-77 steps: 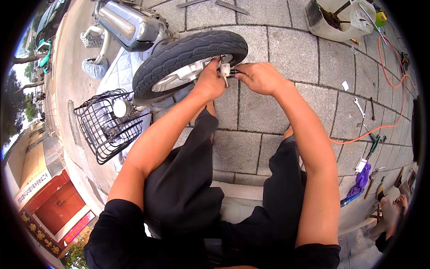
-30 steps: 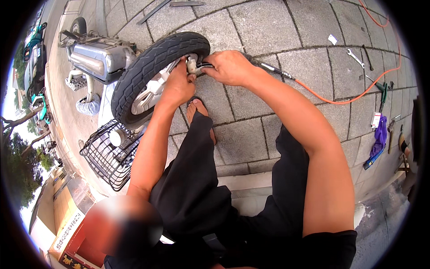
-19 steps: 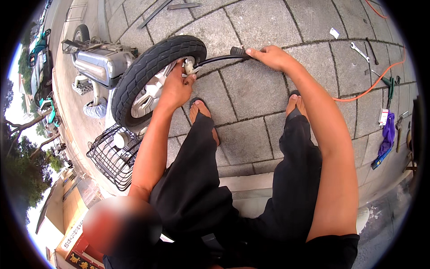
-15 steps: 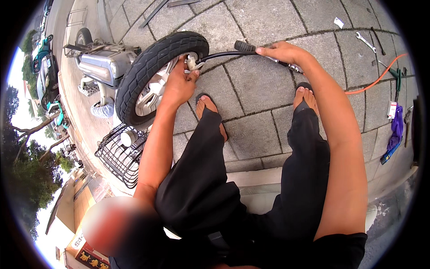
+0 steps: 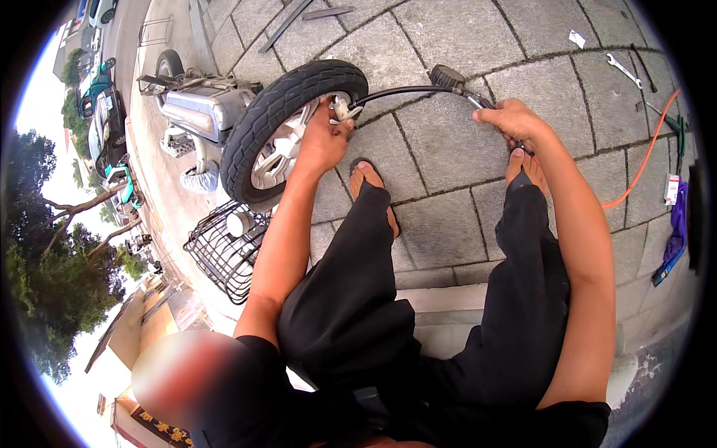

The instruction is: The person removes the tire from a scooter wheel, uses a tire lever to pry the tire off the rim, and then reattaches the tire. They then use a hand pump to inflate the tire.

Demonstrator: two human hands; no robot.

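Observation:
A wheel with a black treaded tyre point(image 5: 299, 81) and pale cast spokes point(image 5: 280, 153) stands at the left. My left hand point(image 5: 323, 145) reaches in beside its hub, thumb and fingers closed on a whitish air chuck point(image 5: 343, 107). From the chuck a black hose point(image 5: 403, 91) arcs right to a tyre inflator point(image 5: 472, 97), whose round dark gauge point(image 5: 447, 77) sits at the front. Wrapped round the inflator's handle end is my right hand point(image 5: 519, 123). Whether the chuck sits on the valve is hidden by my fingers.
Behind the wheel is a grey scooter body point(image 5: 198, 112), with a black wire basket point(image 5: 228, 250) nearer me. An orange air hose point(image 5: 644, 168) curves across the paving at right, near a spanner point(image 5: 624, 71), a purple cloth point(image 5: 676, 228) and a small white box point(image 5: 672, 190).
My right hand has slid back from the gauge's neck to the inflator's handle end. The whole view has shifted slightly, while my left hand stays at the hub.

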